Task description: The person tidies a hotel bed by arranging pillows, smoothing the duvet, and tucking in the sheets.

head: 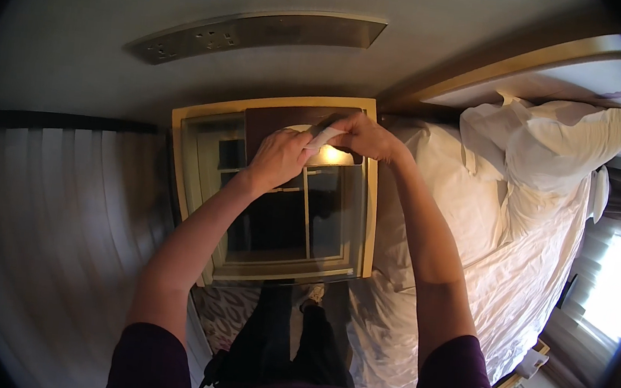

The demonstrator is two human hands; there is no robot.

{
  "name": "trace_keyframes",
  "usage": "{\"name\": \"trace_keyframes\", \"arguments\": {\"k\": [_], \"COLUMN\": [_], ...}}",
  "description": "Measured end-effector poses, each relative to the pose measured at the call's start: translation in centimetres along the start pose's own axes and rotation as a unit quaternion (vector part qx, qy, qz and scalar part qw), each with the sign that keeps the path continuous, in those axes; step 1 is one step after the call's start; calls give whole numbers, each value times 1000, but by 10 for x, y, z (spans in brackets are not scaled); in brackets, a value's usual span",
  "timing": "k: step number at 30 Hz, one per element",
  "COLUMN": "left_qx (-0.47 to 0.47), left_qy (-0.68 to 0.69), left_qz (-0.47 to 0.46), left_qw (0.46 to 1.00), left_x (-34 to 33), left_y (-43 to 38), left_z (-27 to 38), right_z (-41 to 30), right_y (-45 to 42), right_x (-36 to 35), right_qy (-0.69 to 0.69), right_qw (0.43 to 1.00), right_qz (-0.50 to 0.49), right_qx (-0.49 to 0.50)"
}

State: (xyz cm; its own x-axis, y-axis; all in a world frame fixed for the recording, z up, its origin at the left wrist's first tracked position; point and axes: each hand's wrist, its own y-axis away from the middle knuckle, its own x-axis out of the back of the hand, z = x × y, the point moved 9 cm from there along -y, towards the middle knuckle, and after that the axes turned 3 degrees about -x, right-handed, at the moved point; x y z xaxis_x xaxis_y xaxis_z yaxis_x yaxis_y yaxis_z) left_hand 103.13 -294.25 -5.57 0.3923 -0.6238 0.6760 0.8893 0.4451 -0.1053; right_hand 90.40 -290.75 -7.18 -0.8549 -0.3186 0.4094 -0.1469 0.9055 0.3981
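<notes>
A small white piece of cloth or paper (325, 137) is pinched between my hands above a glass-topped bedside table (372, 222). My left hand (283, 159) grips its lower left end, fingers bent. From the right, my right hand (365, 136) holds the other end. Beneath both hands, at the back of the tabletop, is a dark reddish-brown panel (265, 115), partly hidden by them. A bright warm glow and a pale curved shape show just below the cloth; I cannot tell whether they are reflections.
A metal strip with sockets (213, 39) runs along the wall behind the table. To the right stands a bed with rumpled white bedding (523, 259) and pillows (556, 145). Pale pleated curtains (56, 214) hang at the left. Patterned carpet (226, 312) lies by my feet.
</notes>
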Motion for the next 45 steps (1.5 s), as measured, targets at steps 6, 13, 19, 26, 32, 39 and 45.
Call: {"name": "trace_keyframes", "arguments": {"k": [6, 13, 19, 26, 32, 39, 45], "left_qx": [23, 178, -4, -9, 58, 55, -22], "left_qy": [22, 85, 62, -38, -129, -192, -201], "left_qz": [105, 60, 115, 63, 91, 191, 206], "left_qw": [994, 979, 991, 997, 986, 961, 957], "left_x": [6, -1, 18, 20, 15, 36, 27], "left_y": [2, -6, 9, 6, 11, 33, -3], "left_z": [5, -19, 4, 16, 3, 4, 65], "right_z": [7, -57, -62, -50, -50, 52, 47], "right_y": [53, 79, 45, 13, 50, 77, 82], "right_x": [33, -31, -32, -42, -18, -54, -43], "right_qy": [-139, 155, 231, 297, 174, -136, -59], "right_qw": [893, 848, 879, 917, 853, 856, 873], "right_qz": [429, 499, 410, 259, 490, 498, 480], "right_qx": [11, 90, 78, 65, 53, -14, -67]}}
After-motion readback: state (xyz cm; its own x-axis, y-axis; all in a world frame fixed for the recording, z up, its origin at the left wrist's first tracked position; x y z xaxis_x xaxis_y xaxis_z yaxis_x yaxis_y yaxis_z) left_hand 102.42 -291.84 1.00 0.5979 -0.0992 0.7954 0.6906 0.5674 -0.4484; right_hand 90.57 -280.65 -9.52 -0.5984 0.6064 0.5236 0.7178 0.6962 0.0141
